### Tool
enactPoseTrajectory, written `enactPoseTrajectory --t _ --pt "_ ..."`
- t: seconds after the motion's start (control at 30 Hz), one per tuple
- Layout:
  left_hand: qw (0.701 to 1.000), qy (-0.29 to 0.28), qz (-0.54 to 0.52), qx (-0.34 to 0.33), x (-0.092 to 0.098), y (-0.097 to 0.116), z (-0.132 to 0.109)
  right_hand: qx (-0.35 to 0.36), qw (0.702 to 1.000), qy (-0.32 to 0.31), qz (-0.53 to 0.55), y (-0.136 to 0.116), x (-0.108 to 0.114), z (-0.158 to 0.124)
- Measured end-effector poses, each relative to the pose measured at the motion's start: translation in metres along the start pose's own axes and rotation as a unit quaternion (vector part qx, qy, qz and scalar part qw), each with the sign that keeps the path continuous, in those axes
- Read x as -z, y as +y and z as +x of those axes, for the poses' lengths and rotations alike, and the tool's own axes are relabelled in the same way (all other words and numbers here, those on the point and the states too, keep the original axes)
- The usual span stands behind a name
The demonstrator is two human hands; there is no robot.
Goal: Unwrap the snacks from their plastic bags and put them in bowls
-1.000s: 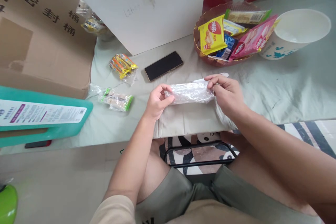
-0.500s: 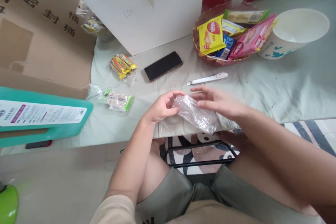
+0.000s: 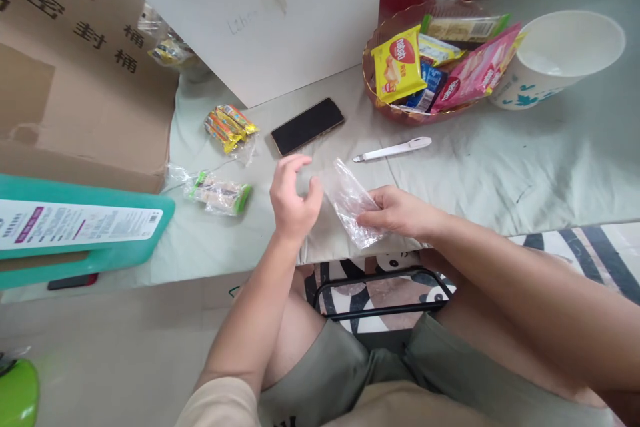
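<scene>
A clear plastic bag (image 3: pixel 353 207) is pinched between the thumb and fingers of my right hand (image 3: pixel 395 211), over the front edge of the cloth-covered table. My left hand (image 3: pixel 296 197) is apart from the bag, just to its left, with thumb and fingers curved and spread around nothing. Behind my left hand lies a dark phone (image 3: pixel 309 126). A white utility knife (image 3: pixel 393 149) rests beyond the bag. To the left are a bundle of yellow-orange snack packets (image 3: pixel 230 127) in clear film and a green-ended packet (image 3: pixel 219 193) in clear wrapping.
A pink-tinted bowl (image 3: pixel 369 73) of wrapped snacks stands at the back right beside a white paper tub (image 3: pixel 537 80). White boxes (image 3: pixel 300 13) line the back. A cardboard box (image 3: pixel 100 113) and a teal container (image 3: pixel 155 240) occupy the left.
My left hand has let go of the plastic bag and moved left, opening. My right hand has closed on the bag, which has shifted slightly left.
</scene>
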State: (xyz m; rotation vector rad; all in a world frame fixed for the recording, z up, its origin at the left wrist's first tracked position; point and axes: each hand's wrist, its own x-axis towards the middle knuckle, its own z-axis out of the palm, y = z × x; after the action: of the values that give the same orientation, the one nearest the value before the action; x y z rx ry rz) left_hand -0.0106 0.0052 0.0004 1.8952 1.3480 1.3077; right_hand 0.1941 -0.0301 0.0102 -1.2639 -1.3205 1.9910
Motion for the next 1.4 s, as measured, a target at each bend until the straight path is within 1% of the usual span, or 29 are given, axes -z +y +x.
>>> enactPoseTrajectory --t 0.03,0.07,0.13,0.17,0.23,0.33,0.43,0.5,0.57,0.67,0.73,0.77,0.83,0.9,0.93,0.97,1.03,1.1,1.17,1.27,1.33,1.4 --pt "0.999 -0.024 0.006 -0.039 0.001 0.007 -0.003 0.009 1.000 -0.002 -0.014 0.000 0.000 -0.001" --pt "0.996 -0.065 0.001 -0.068 0.001 0.013 -0.007 0.019 1.000 -0.006 -0.023 0.000 0.000 -0.001" --pt "0.984 -0.155 -0.013 -0.092 -0.002 0.018 -0.013 0.038 0.999 -0.016 -0.023 0.001 0.000 -0.002" --pt "0.978 -0.187 -0.016 -0.089 -0.003 0.018 -0.016 0.044 0.999 -0.020 -0.014 0.002 0.000 -0.002" --pt "0.971 -0.229 -0.016 -0.071 -0.006 0.012 -0.018 0.051 0.998 -0.025 0.012 0.003 0.001 -0.002" --pt "0.963 -0.265 -0.031 -0.040 -0.006 0.001 -0.017 0.058 0.997 -0.039 0.032 0.003 0.003 -0.002" --pt "0.953 -0.293 -0.077 0.011 -0.004 0.000 -0.016 0.078 0.995 -0.060 0.034 0.003 0.004 -0.002" --pt "0.946 -0.297 -0.111 0.064 -0.004 0.002 -0.016 0.095 0.993 -0.065 0.035 0.004 0.004 -0.001" --pt "0.940 -0.286 -0.147 0.114 -0.005 0.004 -0.017 0.110 0.991 -0.064 0.038 0.005 0.003 0.000" --pt "0.934 -0.247 -0.193 0.172 -0.009 0.002 -0.018 0.130 0.990 -0.050 0.039 0.005 0.003 0.001" --pt "0.929 -0.210 -0.218 0.212 -0.010 -0.001 -0.017 0.139 0.990 -0.020 0.033 0.005 0.004 0.001" --pt "0.925 -0.189 -0.234 0.234 -0.010 -0.002 -0.016 0.138 0.990 0.010 0.028 0.005 0.005 0.001" --pt "0.908 -0.161 -0.271 0.276 -0.010 -0.003 -0.013 0.140 0.985 0.104 0.021 0.006 0.008 0.002" --pt "0.889 -0.160 -0.298 0.310 -0.009 -0.003 -0.011 0.158 0.967 0.200 0.023 0.007 0.010 0.003" --pt "0.882 -0.167 -0.304 0.321 -0.009 -0.002 -0.011 0.172 0.958 0.227 0.029 0.008 0.010 0.004" --pt "0.878 -0.176 -0.305 0.325 -0.009 -0.002 -0.011 0.184 0.954 0.234 0.036 0.009 0.011 0.005" --pt "0.880 -0.197 -0.296 0.314 -0.010 0.000 -0.012 0.194 0.958 0.208 0.045 0.011 0.010 0.006" --pt "0.892 -0.216 -0.272 0.290 -0.011 0.002 -0.014 0.175 0.971 0.163 0.029 0.011 0.009 0.005" --pt "0.904 -0.222 -0.242 0.274 -0.013 0.006 -0.016 0.146 0.979 0.139 -0.015 0.010 0.009 0.003" --pt "0.906 -0.206 -0.243 0.278 -0.016 0.009 -0.017 0.128 0.978 0.157 -0.056 0.007 0.008 0.001" --pt "0.900 -0.197 -0.266 0.284 -0.016 0.009 -0.016 0.133 0.976 0.166 -0.041 0.006 0.008 0.000" --pt "0.899 -0.195 -0.270 0.283 -0.016 0.007 -0.016 0.131 0.977 0.165 -0.010 0.005 0.006 0.000"
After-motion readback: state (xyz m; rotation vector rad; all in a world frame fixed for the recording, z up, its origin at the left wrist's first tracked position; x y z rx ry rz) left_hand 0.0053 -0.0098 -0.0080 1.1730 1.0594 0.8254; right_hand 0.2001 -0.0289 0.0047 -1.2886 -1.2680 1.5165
